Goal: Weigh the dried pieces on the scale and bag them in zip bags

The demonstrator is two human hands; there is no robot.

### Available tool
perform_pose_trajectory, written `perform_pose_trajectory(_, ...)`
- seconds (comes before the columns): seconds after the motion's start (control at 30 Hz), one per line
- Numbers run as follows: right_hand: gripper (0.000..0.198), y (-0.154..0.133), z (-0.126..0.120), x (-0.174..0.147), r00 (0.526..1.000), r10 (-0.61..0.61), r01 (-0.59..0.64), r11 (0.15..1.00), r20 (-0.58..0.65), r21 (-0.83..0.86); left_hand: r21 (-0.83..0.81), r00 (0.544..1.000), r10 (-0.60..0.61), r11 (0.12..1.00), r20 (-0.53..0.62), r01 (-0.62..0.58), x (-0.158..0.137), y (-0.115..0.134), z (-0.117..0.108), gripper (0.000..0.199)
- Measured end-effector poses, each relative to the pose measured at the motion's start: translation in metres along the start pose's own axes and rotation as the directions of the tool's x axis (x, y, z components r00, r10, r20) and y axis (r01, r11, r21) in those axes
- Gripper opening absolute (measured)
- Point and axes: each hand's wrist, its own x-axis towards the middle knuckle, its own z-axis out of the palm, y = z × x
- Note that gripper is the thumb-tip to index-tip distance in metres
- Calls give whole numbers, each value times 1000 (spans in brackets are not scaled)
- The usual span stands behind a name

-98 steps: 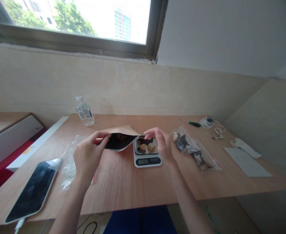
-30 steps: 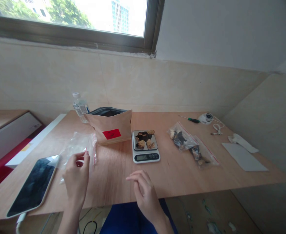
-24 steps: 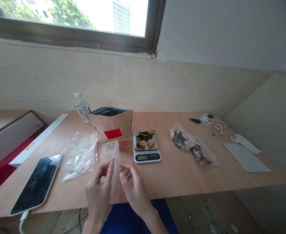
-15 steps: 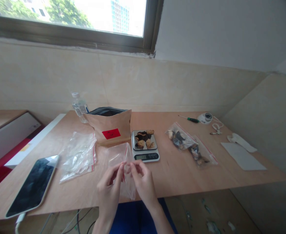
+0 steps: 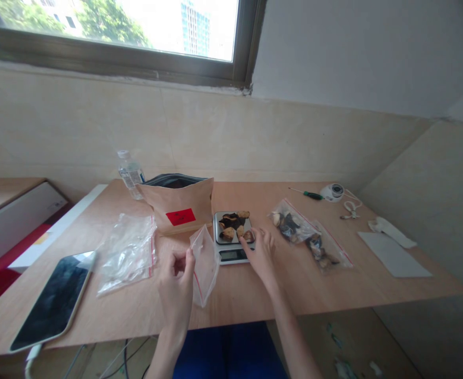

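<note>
My left hand (image 5: 179, 279) is closed on the edge of a clear zip bag (image 5: 205, 263) with a red seal line; the bag's mouth spreads toward the scale. Over the front right corner of a small digital scale (image 5: 234, 256), my right hand (image 5: 259, 250) has its thumb and fingers apart around a dried mushroom piece (image 5: 248, 236). Whether they press on it is hard to see. More dark and tan dried pieces (image 5: 231, 221) lie on the weighing plate. Behind the bag stands a brown paper pouch (image 5: 179, 205), its top open, with a red label.
Clear zip bags (image 5: 128, 252) and a phone (image 5: 53, 300) on a cable lie left. Two filled zip bags (image 5: 294, 223) are right of the scale. Farther off are a screwdriver (image 5: 312, 195), a white camera (image 5: 332, 192), a white card (image 5: 393, 255) and a plastic bottle (image 5: 130, 176).
My right hand has let go of the bag and moved right and forward to the pieces on the scale. The bag, still in my left hand, now gapes toward the scale.
</note>
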Motion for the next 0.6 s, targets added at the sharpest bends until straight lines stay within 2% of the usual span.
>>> perform_pose_trajectory(0.1, 32, 7, 8, 2, 1000, 4, -3, 996, 14, -89, 35, 999, 34, 999, -6, -34, -1, 1, 4, 24)
perform_pose_trajectory(0.2, 28, 4, 4, 2, 998, 68, -67, 996, 2, -59, 37, 998, 46, 998, -31, -45, -2, 2, 7, 23)
perform_pose_trajectory(0.3, 21, -6, -6, 0, 989, 143, -148, 980, 41, 136, 38, 997, 66, 997, -34, -65, -2, 2, 11, 21)
perform_pose_trajectory(0.4, 18, -26, -19, -2, 976, 172, -214, 888, 137, 408, 48, 998, 63, 997, -13, -62, -3, 2, 15, 20)
perform_pose_trajectory(0.53, 24, -67, -37, -10, 958, 130, -265, 740, 255, 618, 26, 1000, 29, 999, 1, -29, -4, 1, 20, 22)
perform_pose_trajectory(0.6, 26, -87, -45, -14, 949, 83, -268, 721, 304, 640, -24, 1000, -11, 1000, 8, 11, -4, 1, 21, 24)
